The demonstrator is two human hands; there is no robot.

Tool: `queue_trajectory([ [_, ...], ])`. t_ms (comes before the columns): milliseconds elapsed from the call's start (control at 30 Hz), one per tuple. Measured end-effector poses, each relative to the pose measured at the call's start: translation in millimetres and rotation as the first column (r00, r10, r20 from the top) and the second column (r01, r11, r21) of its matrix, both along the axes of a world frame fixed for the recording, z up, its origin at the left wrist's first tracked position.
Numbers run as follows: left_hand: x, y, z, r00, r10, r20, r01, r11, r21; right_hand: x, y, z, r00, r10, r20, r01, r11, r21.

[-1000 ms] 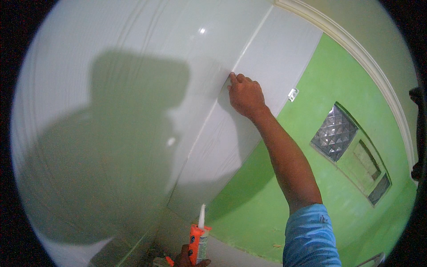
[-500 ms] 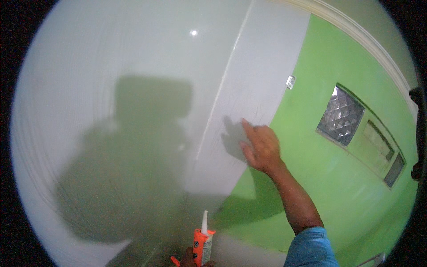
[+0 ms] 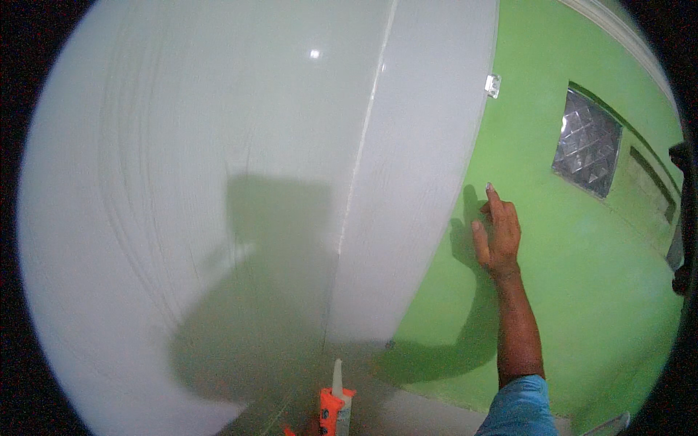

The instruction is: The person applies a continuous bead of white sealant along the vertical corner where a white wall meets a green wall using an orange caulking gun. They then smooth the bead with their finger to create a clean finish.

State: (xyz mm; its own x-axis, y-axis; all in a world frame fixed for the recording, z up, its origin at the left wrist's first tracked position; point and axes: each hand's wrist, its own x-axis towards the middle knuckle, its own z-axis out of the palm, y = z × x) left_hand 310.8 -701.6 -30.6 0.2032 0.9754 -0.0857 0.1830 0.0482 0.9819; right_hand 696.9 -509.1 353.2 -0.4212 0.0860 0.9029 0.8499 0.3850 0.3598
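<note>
My right hand is in front of the green wall, empty, index finger stretched upward and thumb apart. A pale smear sits on the index fingertip; whether it touches the wall I cannot tell. At the lower edge stands an orange caulking gun with a whitish tube and a pale tapered nozzle pointing up. My left hand, seen on it a moment ago, is now cut off below the picture. A white sealant line runs down the joint between pale panels; lower down the joint is a thin dark line.
The large pale panel at left carries my shadow. A narrower pale panel borders the green wall. A small metallic fitting sits on that border. Further right is a recess with patterned glass; pale trim curves along the top right.
My right hand has moved right, from over the narrow pale panel to over the green wall. The view has shifted, and the caulking gun sits slightly lower in it.
</note>
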Motion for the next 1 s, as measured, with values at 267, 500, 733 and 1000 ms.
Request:
queue_trajectory([
  [267,49.7,50.2,-69.5,0.996,-0.079,0.030,0.077,0.993,0.084,-1.4,0.3,-6.2,0.999,-0.046,-0.013,0.046,0.999,0.012],
  [500,80.7,66.6,-121.7,0.994,-0.092,0.051,0.084,0.986,0.146,3.5,7.2,-12.6,0.997,-0.072,-0.014,0.072,0.997,0.004],
  [733,96.8,65.0,-149.2,0.997,-0.075,0.035,0.066,0.975,0.210,8.6,8.8,-12.1,0.995,-0.093,0.026,0.093,0.996,0.011],
  [1000,102.7,64.3,-190.0,0.998,-0.046,-0.033,0.052,0.975,0.217,9.1,-2.3,-8.7,0.994,-0.027,0.106,0.026,1.000,0.009],
])
